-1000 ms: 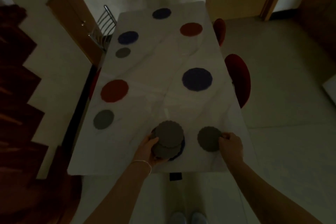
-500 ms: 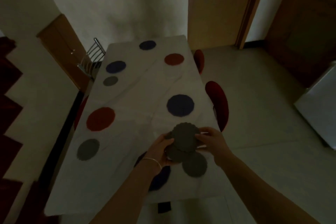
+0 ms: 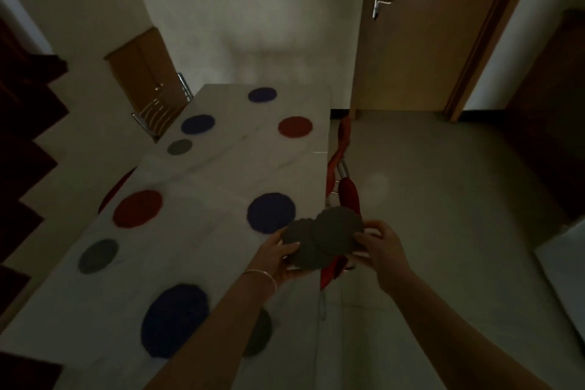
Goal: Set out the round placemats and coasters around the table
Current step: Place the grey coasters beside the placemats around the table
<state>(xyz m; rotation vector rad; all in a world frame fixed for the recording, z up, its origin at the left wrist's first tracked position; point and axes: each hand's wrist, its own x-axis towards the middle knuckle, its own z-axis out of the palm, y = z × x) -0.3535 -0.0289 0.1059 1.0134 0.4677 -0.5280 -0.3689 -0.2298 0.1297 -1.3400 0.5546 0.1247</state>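
Between both hands' grip [image 3: 326, 244], grey coasters [image 3: 323, 237] overlap, fanned.

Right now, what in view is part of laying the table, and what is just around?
Part of the job:
- grey coasters held in left hand and right hand
- blue placemat
- red placemat
- laid grey coaster
- table

Just around:
- red chairs
- door
- wooden cabinet

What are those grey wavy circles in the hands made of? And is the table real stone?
The grey coasters look like felt or soft woven fabric: matte, no shine, scalloped edges, thin enough to fan apart between the left hand and the right hand. The table looks like polished marble or a marble-look top: pale, faintly veined, slightly glossy. The dim light leaves both uncertain.
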